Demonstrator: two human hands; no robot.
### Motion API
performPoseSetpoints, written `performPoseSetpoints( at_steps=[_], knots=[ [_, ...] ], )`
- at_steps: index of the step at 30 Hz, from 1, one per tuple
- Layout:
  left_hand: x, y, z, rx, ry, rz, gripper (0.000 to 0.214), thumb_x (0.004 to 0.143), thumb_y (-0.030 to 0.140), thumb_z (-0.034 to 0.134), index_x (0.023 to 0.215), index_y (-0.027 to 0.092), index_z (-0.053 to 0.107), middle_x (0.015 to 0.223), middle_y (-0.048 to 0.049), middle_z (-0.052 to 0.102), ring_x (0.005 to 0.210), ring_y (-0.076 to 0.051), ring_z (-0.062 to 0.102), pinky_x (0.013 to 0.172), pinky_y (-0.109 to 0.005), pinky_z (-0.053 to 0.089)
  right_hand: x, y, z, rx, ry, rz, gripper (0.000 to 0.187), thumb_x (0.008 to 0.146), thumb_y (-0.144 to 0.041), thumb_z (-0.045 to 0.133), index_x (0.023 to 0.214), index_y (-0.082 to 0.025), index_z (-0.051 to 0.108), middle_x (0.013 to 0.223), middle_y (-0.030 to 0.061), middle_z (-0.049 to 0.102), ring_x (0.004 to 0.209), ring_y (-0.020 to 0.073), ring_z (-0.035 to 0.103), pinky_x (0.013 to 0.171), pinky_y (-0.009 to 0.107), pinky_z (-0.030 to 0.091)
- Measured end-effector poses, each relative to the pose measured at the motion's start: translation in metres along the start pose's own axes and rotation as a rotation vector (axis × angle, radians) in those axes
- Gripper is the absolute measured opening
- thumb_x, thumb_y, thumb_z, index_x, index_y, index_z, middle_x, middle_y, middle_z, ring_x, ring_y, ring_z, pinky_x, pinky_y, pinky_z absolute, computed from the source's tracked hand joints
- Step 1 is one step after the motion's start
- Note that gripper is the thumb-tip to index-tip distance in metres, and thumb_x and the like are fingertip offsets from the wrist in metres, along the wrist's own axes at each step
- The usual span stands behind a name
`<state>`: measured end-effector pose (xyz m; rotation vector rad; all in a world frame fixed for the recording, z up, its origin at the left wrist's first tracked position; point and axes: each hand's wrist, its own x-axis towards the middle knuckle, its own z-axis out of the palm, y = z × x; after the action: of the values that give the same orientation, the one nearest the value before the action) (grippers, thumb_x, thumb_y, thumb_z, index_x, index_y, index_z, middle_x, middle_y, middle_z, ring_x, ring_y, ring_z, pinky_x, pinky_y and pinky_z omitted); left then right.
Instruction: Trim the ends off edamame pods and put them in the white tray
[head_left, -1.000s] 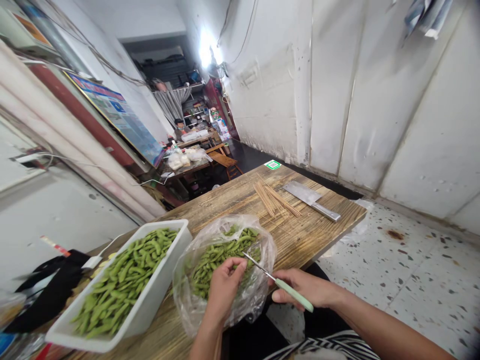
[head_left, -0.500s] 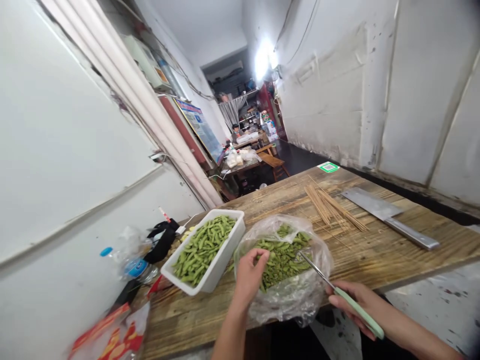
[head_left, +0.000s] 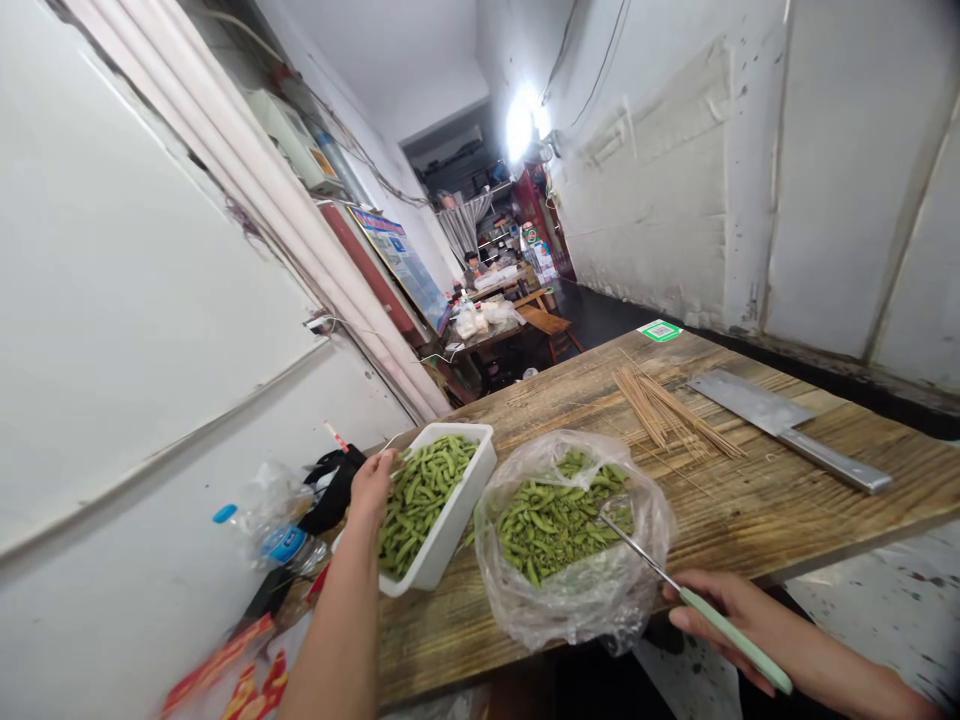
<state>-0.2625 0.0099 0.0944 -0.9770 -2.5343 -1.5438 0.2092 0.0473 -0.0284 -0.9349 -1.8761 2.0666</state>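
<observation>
My left hand [head_left: 373, 487] is at the left edge of a white plastic tub [head_left: 444, 556] heaped with green edamame pods [head_left: 421, 508]. Its fingers are drawn together, and whatever they may hold is hidden. In my right hand [head_left: 739, 620] are scissors [head_left: 731, 632] with a pale green handle, seen edge-on. Their metal tip points into an open clear plastic bag [head_left: 570, 605]. More edamame pods [head_left: 551, 520] and small green bits lie inside that bag, which stands right of the tub near the table's front edge.
On the wooden table [head_left: 427, 655], thin bamboo skewers [head_left: 671, 415] and a cleaver [head_left: 787, 425] lie to the right. At left are a water bottle [head_left: 289, 545] and a red package [head_left: 232, 670]. A person [head_left: 472, 263] sits far back.
My left hand has moved left from over the plastic bag to the tub's left side. My right hand still holds the scissors at the bag; the view has shifted slightly.
</observation>
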Motion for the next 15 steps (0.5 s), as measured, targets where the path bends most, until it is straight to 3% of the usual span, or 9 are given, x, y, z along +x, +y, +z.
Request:
performPoseSetpoints(
  at_steps=[5,9,13,15],
  knots=[
    [0.007,-0.002,-0.004,-0.021,-0.164,-0.084,0.039,0.074,0.044,0.049,0.08,0.01,0.067,0.084,-0.0124,0.071,0.083,-0.025,0.064,0.065,-0.031,0.045,0.0,0.001,0.001,-0.023,0.013,0.007,0.053,0.071,-0.067,0.056,0.084,-0.016,0.052,0.045,-0.0091,0.036,0.031,0.0029,0.031,0.028,0.013,0.027],
    [-0.004,0.006,-0.002,0.113,-0.049,0.022,0.036,0.077,0.041,0.044,0.077,0.013,0.068,0.082,-0.0108,0.07,0.087,-0.026,0.063,0.078,-0.035,0.045,0.001,0.004,0.0,0.002,0.029,0.002,0.051,0.074,-0.063,0.057,0.091,-0.015,0.054,0.046,-0.0095,0.036,0.032,0.0035,0.032,0.03,0.013,0.03],
    [-0.048,0.036,0.008,0.257,0.166,0.235,0.034,0.077,0.041,0.048,0.085,0.014,0.067,0.081,-0.0082,0.067,0.084,-0.025,0.059,0.081,-0.035,0.042,-0.003,0.002,0.0,0.024,0.045,-0.029,0.047,0.077,-0.057,0.058,0.096,-0.014,0.055,0.047,-0.0094,0.037,0.033,0.0034,0.033,0.03,0.013,0.029],
    [-0.085,0.056,0.017,0.202,0.13,0.456,0.03,0.08,0.038,0.048,0.086,0.015,0.067,0.077,-0.0049,0.066,0.07,-0.019,0.058,0.072,-0.03,0.044,-0.005,0.001,-0.001,0.027,0.065,-0.028,0.047,0.077,-0.056,0.059,0.095,-0.013,0.055,0.048,-0.0093,0.038,0.033,0.0035,0.034,0.03,0.013,0.029]
  ],
)
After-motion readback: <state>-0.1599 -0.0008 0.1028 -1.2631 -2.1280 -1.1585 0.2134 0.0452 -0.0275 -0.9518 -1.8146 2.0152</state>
